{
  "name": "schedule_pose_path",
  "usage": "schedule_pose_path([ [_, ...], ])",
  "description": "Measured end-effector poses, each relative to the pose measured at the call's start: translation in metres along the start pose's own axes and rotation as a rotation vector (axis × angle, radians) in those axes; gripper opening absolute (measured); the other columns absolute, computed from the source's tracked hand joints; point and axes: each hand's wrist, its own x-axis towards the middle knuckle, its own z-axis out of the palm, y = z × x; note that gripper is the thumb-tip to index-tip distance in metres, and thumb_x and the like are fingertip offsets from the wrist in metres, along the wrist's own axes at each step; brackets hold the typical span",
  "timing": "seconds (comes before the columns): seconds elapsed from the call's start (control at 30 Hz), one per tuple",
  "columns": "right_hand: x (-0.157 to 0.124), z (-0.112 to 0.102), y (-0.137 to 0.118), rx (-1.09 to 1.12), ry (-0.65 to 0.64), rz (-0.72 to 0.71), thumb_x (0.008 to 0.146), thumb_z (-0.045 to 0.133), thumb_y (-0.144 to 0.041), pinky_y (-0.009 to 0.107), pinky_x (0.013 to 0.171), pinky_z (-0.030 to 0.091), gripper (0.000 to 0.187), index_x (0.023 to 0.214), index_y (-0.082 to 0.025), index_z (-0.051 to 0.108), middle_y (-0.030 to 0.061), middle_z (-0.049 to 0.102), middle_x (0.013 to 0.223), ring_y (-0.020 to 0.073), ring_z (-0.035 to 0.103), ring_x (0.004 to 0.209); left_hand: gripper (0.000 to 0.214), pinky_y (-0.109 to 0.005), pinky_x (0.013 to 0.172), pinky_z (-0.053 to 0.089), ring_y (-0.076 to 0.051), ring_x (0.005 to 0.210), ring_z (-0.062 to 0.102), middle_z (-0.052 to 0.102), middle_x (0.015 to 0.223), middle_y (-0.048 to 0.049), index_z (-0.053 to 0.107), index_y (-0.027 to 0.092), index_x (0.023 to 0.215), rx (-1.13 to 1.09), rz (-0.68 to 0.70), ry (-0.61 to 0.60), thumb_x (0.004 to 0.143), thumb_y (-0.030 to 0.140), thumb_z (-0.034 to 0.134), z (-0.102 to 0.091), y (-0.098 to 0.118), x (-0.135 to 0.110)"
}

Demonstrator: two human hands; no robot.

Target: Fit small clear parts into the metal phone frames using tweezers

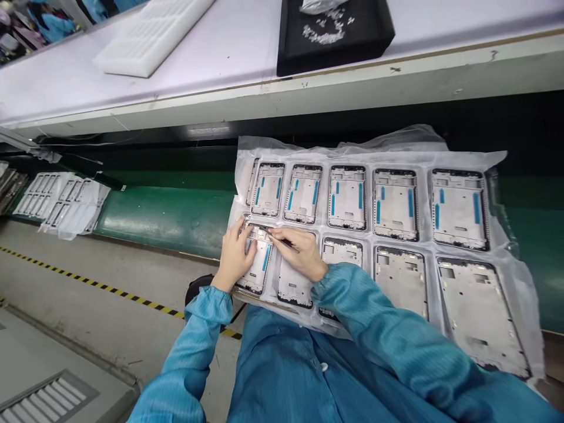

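A metal phone frame [254, 271] lies in the front-left pocket of a translucent plastic tray [370, 236]. My left hand [235, 252] grips its upper left edge, thumb resting on the face and fingers near the top corner. Pinched in my right hand [302, 251] are dark tweezers [265, 229], their tip over the top of that same frame. Blue strips show on this frame and on the back-row frames, such as the phone frame [347, 197]. Beneath my right hand is a neighbouring phone frame [295, 288], partly covered; no blue strips are visible on it.
Beyond the tray runs a raised white shelf [211, 94] holding a black tray [339, 50] of small clear pieces and a white foam tray [150, 38]. More frames in trays [66, 197] lie left on the green belt [167, 214]. A grey vented cabinet [53, 382] stands lower left.
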Motion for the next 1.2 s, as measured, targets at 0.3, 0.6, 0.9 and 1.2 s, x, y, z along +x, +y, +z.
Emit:
schedule_pose_path([
  [0.3, -0.002, -0.002, -0.002, -0.122, -0.073, -0.094, 0.095, 0.061, -0.014, 0.036, 0.077, 0.061, 0.016, 0.083, -0.022, 0.068, 0.0095, 0.081, 0.096, 0.0234, 0.078, 0.086, 0.036, -0.046, 0.105, 0.043, -0.031, 0.128, 0.053, 0.048, 0.152, -0.0179, 0.059, 0.016, 0.131, 0.047, 0.013, -0.018, 0.098, 0.026, 0.048, 0.003, 0.0, -0.001],
  [0.6, 0.0, -0.001, 0.001, 0.072, -0.034, 0.11, 0.092, 0.066, -0.022, 0.035, 0.082, 0.063, 0.01, 0.084, -0.024, 0.071, 0.0054, 0.081, 0.093, 0.0229, 0.078, 0.089, 0.041, -0.047, 0.106, 0.042, -0.032, 0.129, 0.05, 0.045, 0.154, -0.0187, 0.056, 0.015, 0.136, 0.074, 0.004, -0.068, 0.098, 0.025, 0.046, 0.002, 0.002, 0.001],
  [0.9, 0.004, -0.002, -0.001, 0.157, 0.137, 0.346, 0.084, 0.074, -0.031, 0.038, 0.081, 0.062, 0.012, 0.076, -0.023, 0.073, 0.0059, 0.082, 0.089, 0.0251, 0.078, 0.086, 0.044, -0.045, 0.101, 0.044, -0.032, 0.122, 0.051, 0.043, 0.154, -0.0155, 0.055, 0.019, 0.139, 0.227, -0.014, -0.132, 0.097, 0.024, 0.047, -0.008, 0.013, 0.007],
  [1.2, 0.012, 0.006, 0.004, 0.31, 0.207, 0.524, 0.078, 0.074, -0.042, 0.04, 0.077, 0.06, 0.022, 0.068, -0.022, 0.071, 0.0074, 0.08, 0.084, 0.0266, 0.076, 0.082, 0.044, -0.044, 0.092, 0.049, -0.031, 0.114, 0.055, 0.049, 0.148, -0.0146, 0.06, 0.021, 0.134, 0.377, -0.059, -0.154, 0.091, 0.017, 0.049, -0.014, 0.021, 0.017],
])
